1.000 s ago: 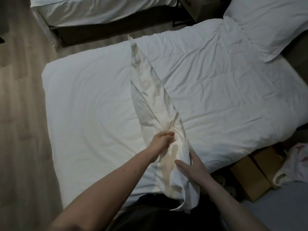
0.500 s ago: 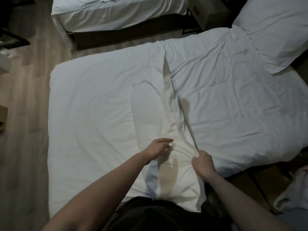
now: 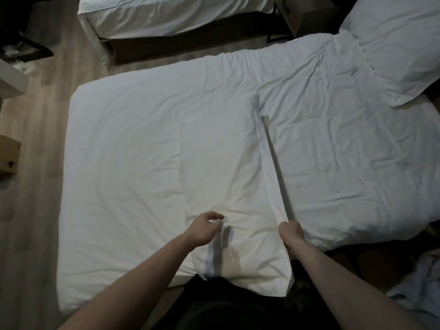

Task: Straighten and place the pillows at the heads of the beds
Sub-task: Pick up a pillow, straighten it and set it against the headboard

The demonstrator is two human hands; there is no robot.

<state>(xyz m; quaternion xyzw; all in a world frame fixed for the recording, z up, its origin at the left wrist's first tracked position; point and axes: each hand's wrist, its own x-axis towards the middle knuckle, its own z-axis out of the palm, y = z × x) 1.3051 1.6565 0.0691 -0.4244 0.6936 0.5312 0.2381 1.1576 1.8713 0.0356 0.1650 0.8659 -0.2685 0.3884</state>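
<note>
Gripping the pillowcase edge, right hand fingers curl tight; left hand fingers pinch fabric.

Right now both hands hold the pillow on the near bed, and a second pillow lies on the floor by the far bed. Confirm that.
Not quite. The head view shows the second pillow at the head of the near bed, not on the floor. The left hand and right hand do hold the pillow.

Dim room with a pale wood-plank floor. A second white-sheeted bed stands beyond, a nightstand beside it, and a cardboard box at the left edge.
</note>
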